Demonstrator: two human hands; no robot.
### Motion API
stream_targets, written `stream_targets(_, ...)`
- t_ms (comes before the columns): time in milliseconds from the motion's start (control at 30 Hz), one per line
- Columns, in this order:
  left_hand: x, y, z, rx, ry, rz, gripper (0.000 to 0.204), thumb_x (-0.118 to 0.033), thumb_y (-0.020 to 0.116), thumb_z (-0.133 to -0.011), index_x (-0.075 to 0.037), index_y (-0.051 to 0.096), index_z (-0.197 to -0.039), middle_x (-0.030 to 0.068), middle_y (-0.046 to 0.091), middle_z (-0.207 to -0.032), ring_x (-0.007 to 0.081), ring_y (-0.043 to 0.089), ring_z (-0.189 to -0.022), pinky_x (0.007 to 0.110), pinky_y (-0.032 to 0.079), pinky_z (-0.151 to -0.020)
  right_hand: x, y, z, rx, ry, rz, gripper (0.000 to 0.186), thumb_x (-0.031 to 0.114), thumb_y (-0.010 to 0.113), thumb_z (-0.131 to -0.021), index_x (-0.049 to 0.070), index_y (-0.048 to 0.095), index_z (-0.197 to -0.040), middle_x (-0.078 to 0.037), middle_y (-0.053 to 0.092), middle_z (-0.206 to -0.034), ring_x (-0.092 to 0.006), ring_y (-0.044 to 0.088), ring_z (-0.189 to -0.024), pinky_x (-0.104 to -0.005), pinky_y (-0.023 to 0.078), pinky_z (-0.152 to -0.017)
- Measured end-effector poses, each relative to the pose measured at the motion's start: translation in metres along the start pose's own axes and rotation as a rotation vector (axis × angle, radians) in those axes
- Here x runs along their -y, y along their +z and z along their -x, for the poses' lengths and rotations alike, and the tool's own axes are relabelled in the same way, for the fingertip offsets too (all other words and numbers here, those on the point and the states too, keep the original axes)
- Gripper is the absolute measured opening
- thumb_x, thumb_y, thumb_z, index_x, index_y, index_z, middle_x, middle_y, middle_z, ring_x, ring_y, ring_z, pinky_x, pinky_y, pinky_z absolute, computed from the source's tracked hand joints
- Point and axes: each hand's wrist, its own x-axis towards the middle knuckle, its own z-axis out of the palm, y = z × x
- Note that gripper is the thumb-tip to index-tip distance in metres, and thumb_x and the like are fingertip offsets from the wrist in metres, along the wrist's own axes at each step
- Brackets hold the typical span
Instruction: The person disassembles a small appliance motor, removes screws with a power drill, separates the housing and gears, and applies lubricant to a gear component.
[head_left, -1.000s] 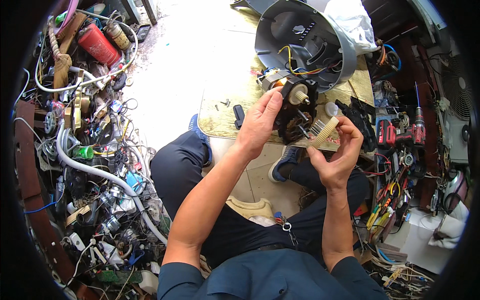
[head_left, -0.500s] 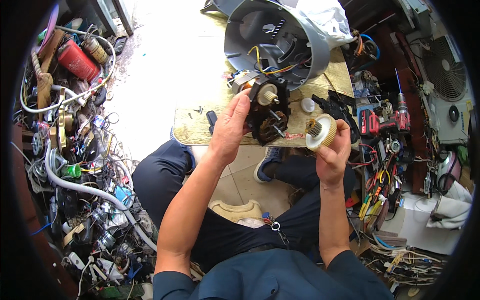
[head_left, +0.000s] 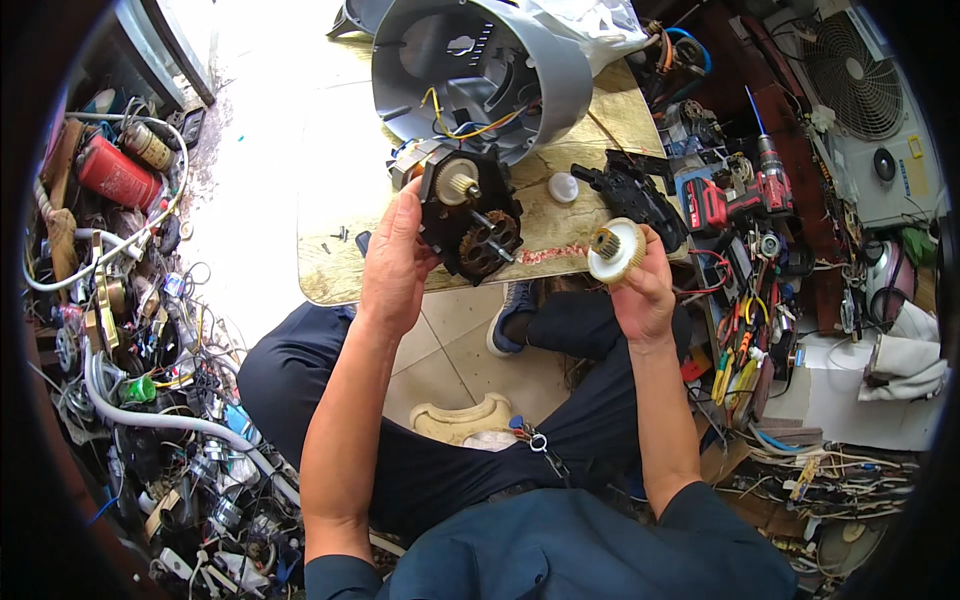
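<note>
My left hand [head_left: 392,265] is closed round the left edge of a black motor gearbox [head_left: 466,212], tilted up over the table's near edge. A cream gear [head_left: 456,182] sits in the upper part of its open face. Below that, a greasy dark gear [head_left: 486,243] shows with two metal shafts sticking out. Apart from it, my right hand [head_left: 645,295] grips a loose white and cream gear [head_left: 616,250] by its toothed rim. That gear's small brown-stained pinion points up and left. Beyond the gearbox lies a large grey round housing [head_left: 560,85] with yellow and blue wires inside.
On the wooden table [head_left: 335,275] are a white round cap [head_left: 563,187], a black plastic part [head_left: 630,190] and small screws [head_left: 340,233]. A red cordless drill [head_left: 735,200] and pliers [head_left: 745,340] lie at right. Tangled scrap and a grey hose [head_left: 170,420] fill the left.
The gearbox has turned so its gear face shows more fully. The loose gear in my right hand has tilted, its white face now more toward me. The whole view has shifted slightly.
</note>
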Motion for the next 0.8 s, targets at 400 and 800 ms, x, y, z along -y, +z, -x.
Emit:
stream_targets(400, 0.005, -0.003, -0.002, 0.008, 0.005, 0.013, 0.061, -0.055, 0.044, -0.114, -0.014, 0.047, -0.159, 0.0064, 0.069, -0.135, 0.0172, 0.070, -0.115, 0.035, 0.055, -0.099, -0.016, 0.006, -0.001, -0.151, -0.082, 0.441, 0.097, 0.006, 0.085, -0.076, 0.002, 0.032, -0.158, -0.017, 0.057, -0.139, -0.0268, 0.060, -0.126, -0.0404, 0.046, -0.112)
stream_targets(800, 0.006, 0.003, 0.000, -0.028, 0.019, 0.007, 0.055, -0.058, 0.045, -0.113, -0.018, 0.052, -0.150, 0.0032, 0.070, -0.130, 0.0115, 0.068, -0.110, 0.023, 0.052, -0.077, -0.014, 0.026, 0.004, -0.202, -0.373, 1.124, 0.095, 0.018, 0.090, -0.069, 0.001, 0.042, -0.150, -0.020, 0.061, -0.132, -0.0335, 0.062, -0.122, -0.0426, 0.050, -0.106)
